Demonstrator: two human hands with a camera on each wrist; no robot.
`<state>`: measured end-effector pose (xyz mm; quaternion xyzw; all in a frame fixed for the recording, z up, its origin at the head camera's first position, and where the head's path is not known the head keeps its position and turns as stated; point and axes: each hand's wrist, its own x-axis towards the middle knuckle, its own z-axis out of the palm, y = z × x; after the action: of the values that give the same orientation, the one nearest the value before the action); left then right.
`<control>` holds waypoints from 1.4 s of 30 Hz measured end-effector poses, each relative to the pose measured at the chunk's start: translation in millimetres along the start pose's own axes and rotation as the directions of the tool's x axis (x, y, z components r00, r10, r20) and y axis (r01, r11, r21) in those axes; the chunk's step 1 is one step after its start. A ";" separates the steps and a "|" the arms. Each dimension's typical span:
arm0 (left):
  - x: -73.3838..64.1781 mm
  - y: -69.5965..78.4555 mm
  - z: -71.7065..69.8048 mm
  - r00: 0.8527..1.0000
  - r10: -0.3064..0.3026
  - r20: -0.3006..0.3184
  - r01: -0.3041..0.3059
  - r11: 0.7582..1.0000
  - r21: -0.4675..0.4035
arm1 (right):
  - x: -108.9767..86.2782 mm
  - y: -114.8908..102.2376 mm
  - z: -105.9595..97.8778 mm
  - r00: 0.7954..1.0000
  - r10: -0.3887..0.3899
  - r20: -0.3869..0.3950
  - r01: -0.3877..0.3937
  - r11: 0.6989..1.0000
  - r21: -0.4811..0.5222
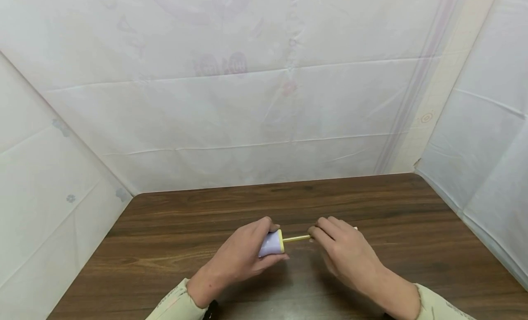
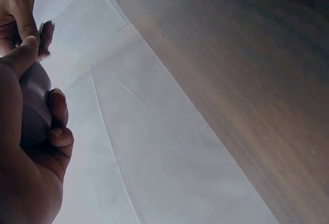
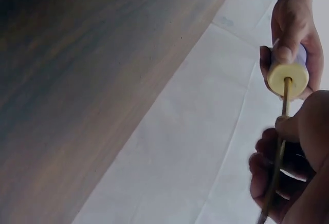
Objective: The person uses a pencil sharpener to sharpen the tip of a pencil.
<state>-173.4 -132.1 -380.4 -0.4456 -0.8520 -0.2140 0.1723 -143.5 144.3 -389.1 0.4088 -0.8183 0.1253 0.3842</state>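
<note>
A lilac pencil sharpener (image 1: pixel 271 245) with a yellow end face lies in my left hand (image 1: pixel 239 249), thumb on the near side and fingers around the far side. From its hole runs a thin yellow pencil (image 1: pixel 296 239), level and pointing right. My right hand (image 1: pixel 346 249) pinches the pencil's shaft, and a pale end shows past the knuckles. In the right wrist view the pencil (image 3: pixel 286 98) enters the yellow face (image 3: pixel 277 77) centrally; its tip is hidden inside. The left wrist view shows the sharpener's body (image 2: pixel 35 111), dark and partly covered by fingers.
Both hands are over the near half of a dark wood-grain table (image 1: pixel 185 214). Pale printed sheeting (image 1: pixel 247 113) stands behind the table's far edge, with more along the left and right sides.
</note>
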 end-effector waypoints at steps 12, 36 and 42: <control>-0.9 0.7 -1.1 0.998 -0.058 -0.010 0.056 0.994 -0.094 | 11.8 4.6 -3.3 0.947 -0.024 -0.320 0.020 1.000 -0.014; -0.1 -4.6 -0.6 0.987 0.096 0.126 -0.101 0.994 0.032 | -3.3 13.1 -13.8 0.866 0.258 0.427 -0.475 0.690 0.546; -1.5 -7.3 1.3 0.984 0.138 0.110 -0.143 0.989 0.044 | 0.9 15.3 -19.1 0.777 0.275 0.566 -0.592 0.623 0.511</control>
<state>-178.8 -136.2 -383.8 -0.5109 -0.8316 -0.1553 0.1526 -145.5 163.4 -374.0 0.3182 -0.8568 0.4051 -0.0236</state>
